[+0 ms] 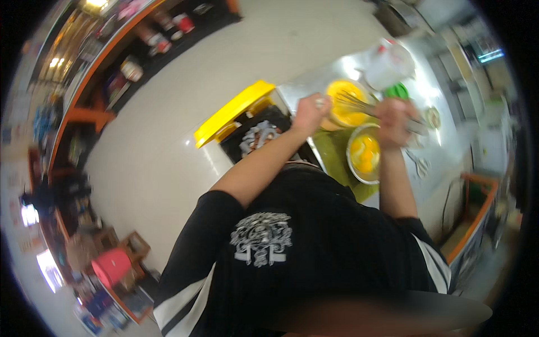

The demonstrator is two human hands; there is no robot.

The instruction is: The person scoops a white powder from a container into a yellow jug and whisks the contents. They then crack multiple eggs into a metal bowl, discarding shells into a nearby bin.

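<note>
My right hand (396, 122) is closed around the handle of a wire whisk (358, 103). The whisk's wires reach into a bowl of beaten egg (348, 122), bright yellow and blurred. My left hand (310, 113) is curled at the near left rim of this bowl and appears to grip it. Just below, a metal bowl (350, 168) holds several whole yolks in clear egg white; my right wrist hides part of its right side. Both bowls are on or beside an olive-green surface (330, 147) on the steel worktable (446, 143).
A white plastic jug (389, 69) and a green item (396, 90) stand beyond the bowls. Scissors (420, 164) lie right of my forearm. At the table's left edge is a black-lined bin (229, 145) with waste and a yellow lid (233, 113). Orange-edged shelving (86, 113) stands left.
</note>
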